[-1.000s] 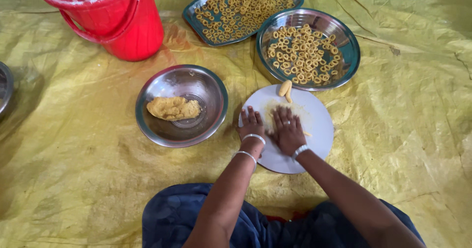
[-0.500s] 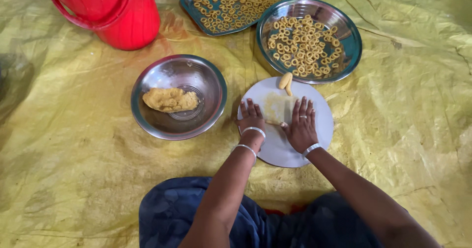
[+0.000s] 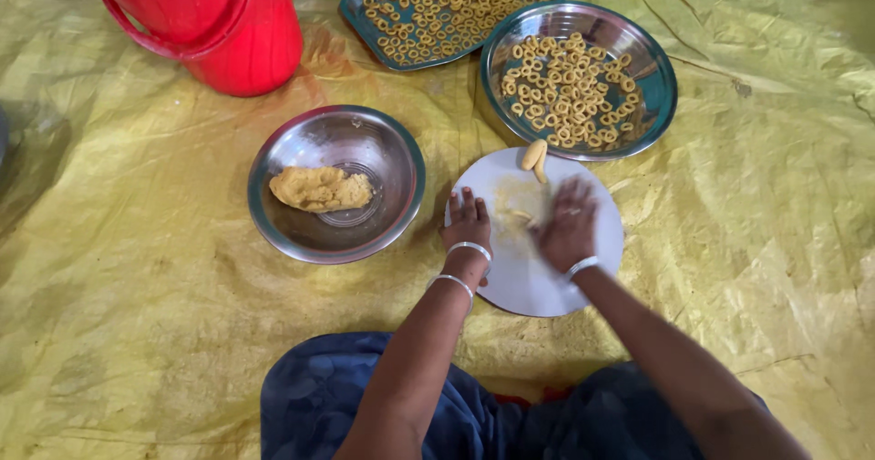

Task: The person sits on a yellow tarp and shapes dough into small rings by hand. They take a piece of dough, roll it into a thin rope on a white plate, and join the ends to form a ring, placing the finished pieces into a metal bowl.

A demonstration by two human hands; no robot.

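A round white board [image 3: 538,282] lies on the yellow sheet in front of me. My left hand [image 3: 467,226] rests flat on its left edge, fingers together, steadying it. My right hand [image 3: 567,223], blurred with motion, presses palm-down on the middle of the board over a thin strand of yellow dough [image 3: 519,214]. A small lump of dough [image 3: 533,155] sits at the board's far edge. Left of the board stands a steel bowl [image 3: 301,241] with a larger mass of dough [image 3: 319,187] inside.
Beyond the board, a steel bowl [image 3: 658,68] and a teal tray [image 3: 357,4] hold several small dough rings. A red bucket [image 3: 219,22] stands at the far left. A yellow plastic sheet [image 3: 137,314] covers the ground. My blue-clad knees [image 3: 328,405] are at the bottom.
My hands have drawn apart: the left slid to the board's left edge, the right moved right and forward across the dough. The camera view has shifted slightly downward.
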